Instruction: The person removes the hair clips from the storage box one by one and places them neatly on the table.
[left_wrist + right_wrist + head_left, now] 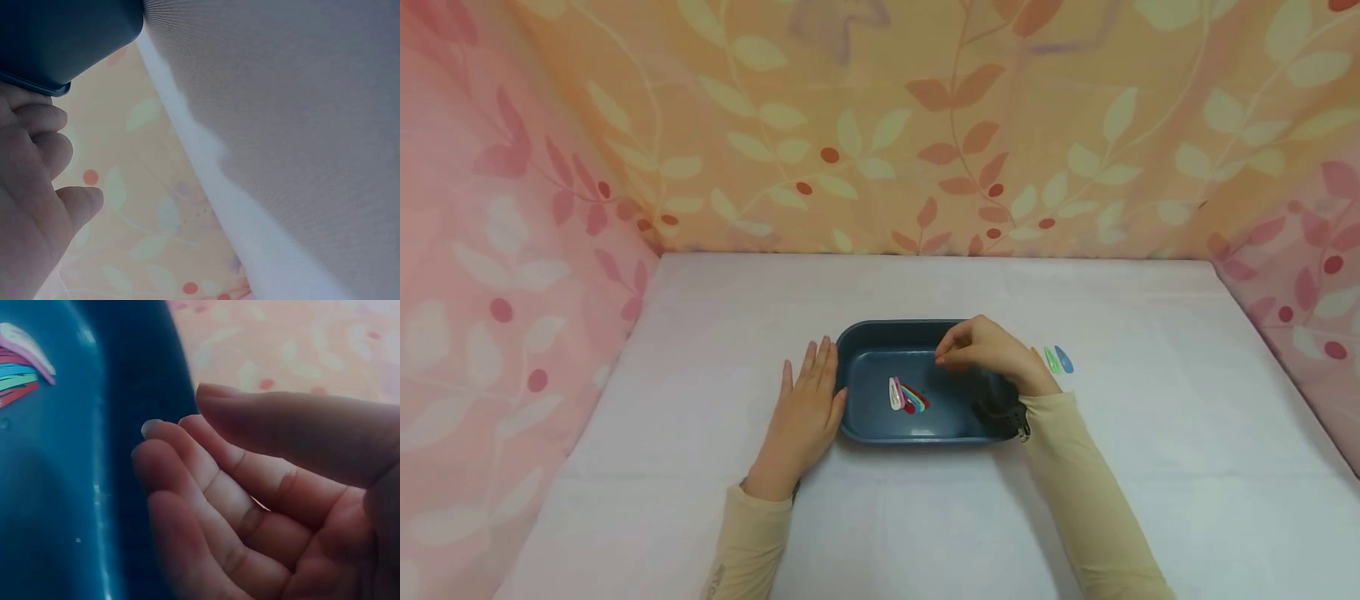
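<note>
A dark blue rectangular tray [865,425] sits on the white-covered table. Several colourful snap hair clips [910,396] lie bunched on its floor, left of the middle; white, pink, red, blue and green ones show in the right wrist view too [22,369]. My left hand [805,412] rests at the tray's left side, fingers stretched forward and thumb by the rim. Over the tray's right half hovers my right hand [981,346], its fingers loosely bent. Between its thumb and fingertips, the right wrist view shows a gap with nothing in it.
Just right of the tray, beyond my right wrist, a green hair clip [1052,360] and a blue hair clip [1064,358] lie on the table [1150,417], with an orange one [1037,354] partly hidden beside them. Leaf-patterned cloth [880,167] surrounds the back and sides.
</note>
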Tool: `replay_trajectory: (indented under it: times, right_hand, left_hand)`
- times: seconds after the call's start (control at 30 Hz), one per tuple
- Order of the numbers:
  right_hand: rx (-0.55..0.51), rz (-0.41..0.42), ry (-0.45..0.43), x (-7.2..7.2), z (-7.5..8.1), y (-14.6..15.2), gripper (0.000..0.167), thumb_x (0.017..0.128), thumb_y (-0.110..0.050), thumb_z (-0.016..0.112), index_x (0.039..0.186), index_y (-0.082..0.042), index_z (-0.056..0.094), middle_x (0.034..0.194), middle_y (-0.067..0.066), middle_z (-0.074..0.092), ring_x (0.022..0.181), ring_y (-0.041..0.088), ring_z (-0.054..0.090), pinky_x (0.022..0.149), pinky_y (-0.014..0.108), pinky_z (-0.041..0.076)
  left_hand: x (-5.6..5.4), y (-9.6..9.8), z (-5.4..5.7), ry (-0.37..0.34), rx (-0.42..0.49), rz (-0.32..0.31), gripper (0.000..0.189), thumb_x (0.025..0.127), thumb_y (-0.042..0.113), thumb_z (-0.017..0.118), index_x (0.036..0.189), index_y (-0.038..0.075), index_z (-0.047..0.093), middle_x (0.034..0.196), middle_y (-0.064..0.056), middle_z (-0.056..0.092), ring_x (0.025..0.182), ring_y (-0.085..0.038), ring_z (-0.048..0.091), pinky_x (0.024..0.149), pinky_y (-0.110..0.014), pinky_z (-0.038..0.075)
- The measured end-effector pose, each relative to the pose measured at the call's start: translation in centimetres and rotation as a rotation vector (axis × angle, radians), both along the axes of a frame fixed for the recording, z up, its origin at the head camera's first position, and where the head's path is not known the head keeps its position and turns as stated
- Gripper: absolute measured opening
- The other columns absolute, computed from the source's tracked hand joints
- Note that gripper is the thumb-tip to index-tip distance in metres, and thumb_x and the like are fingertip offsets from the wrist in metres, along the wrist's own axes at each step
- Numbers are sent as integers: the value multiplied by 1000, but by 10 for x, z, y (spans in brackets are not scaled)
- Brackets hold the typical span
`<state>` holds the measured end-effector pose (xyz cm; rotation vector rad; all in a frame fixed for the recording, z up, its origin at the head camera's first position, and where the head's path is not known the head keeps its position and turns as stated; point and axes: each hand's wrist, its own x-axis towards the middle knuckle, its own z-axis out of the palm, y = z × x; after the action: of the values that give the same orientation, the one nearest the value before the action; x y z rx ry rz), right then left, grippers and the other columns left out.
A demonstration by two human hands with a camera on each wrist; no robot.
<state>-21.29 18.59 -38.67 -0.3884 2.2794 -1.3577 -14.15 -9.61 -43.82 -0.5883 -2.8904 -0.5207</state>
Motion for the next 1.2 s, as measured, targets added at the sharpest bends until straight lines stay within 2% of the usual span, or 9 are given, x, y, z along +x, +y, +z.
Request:
replay_trajectory:
  times: [0.17,0.37,0.73,0.97,1.2]
  right_hand:
    - [73,55,-9,-6,-4,-12,8,82,-6,68,84,2,70,77,10,69,71,21,65,68,32,54]
    - [136,141,-42,-15,-16,-23,7,82,-3,65,83,2,70,75,7,70,66,16,65,66,30,55]
    - [244,202,-99,-18,-28,-38,4,78,1,67,80,3,70,69,2,66,59,11,60,59,26,52]
    - [349,170,-56,-16,-31,-42,6,76,-5,74,73,-3,70,61,0,63,55,11,57,55,25,50]
    - [382,190,7,-14,-33,-42,9,73,-8,78,69,-6,71,59,-3,61,53,9,53,53,23,46]
  left_hand:
    - [0,-1,1,-1,-11,3,60,98,26,44,146,-5,24,154,-16,17,142,-30,13,110,-57,10]
    - [-1,-1,1,-26,-21,1,60,99,27,42,147,-4,22,155,-14,14,143,-27,9,111,-56,9]
    - [-2,-1,2,-5,-11,-1,61,98,24,46,146,-5,23,155,-16,16,143,-30,12,110,-57,8]
    - [-1,0,3,-3,-9,0,61,98,25,46,146,-6,25,154,-16,17,142,-30,13,110,-57,8]
    - [-1,0,1,-26,-10,1,60,99,26,43,147,-5,23,155,-16,15,143,-29,11,111,-56,7]
